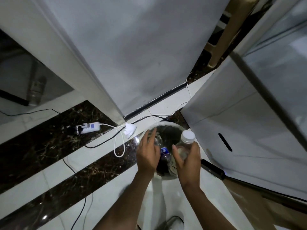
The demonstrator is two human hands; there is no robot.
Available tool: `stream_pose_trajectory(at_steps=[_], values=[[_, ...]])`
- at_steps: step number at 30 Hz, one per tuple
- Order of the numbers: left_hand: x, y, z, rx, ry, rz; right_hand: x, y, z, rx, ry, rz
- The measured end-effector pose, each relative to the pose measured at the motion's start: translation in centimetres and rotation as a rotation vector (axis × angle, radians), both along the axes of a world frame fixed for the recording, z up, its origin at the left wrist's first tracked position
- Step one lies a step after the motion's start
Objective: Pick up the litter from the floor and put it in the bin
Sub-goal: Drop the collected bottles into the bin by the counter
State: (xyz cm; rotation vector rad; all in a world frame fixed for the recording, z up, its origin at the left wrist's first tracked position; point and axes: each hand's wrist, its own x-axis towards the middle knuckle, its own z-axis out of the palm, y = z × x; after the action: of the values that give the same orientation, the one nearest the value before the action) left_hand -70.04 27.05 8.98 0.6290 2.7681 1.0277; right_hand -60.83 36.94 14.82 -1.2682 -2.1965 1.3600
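A round bin [166, 124] with a clear liner stands on the floor by the white cabinet corner. My right hand [187, 161] is shut on a clear plastic bottle [185, 143] with a white cap, held upright over the bin's right side. My left hand [148, 153] hovers over the bin's left rim with its fingers spread and nothing in it. Inside the bin lies a dark bottle with a blue label [164, 154], partly hidden by my hands. A crumpled white tissue [130, 130] lies on the floor just left of the bin.
A white power strip [88, 128] with white and black cables [119, 143] trails over the tiled floor to the left. A large cardboard box [240, 127] stands close on the right. A white cabinet [132, 55] rises straight ahead, with another bottle [35, 90] in its left opening.
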Motion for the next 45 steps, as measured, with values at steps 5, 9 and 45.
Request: stream_pose_trajectory(at_steps=[5,9,45], values=[[-2.9,1.3,1.5,-0.207,-0.138,-0.05,-2.7,-0.4,-2.1,0.031,-0.016,0.015],[-4.0,1.0,0.2,-0.245,-0.109,-0.067,-3.3,-0.2,-4.6,0.02,-0.035,0.015],[-0.9,3.9,25.8,-0.559,-0.006,-0.173,-1.8,6.0,19.8,0.093,-0.65,0.395]])
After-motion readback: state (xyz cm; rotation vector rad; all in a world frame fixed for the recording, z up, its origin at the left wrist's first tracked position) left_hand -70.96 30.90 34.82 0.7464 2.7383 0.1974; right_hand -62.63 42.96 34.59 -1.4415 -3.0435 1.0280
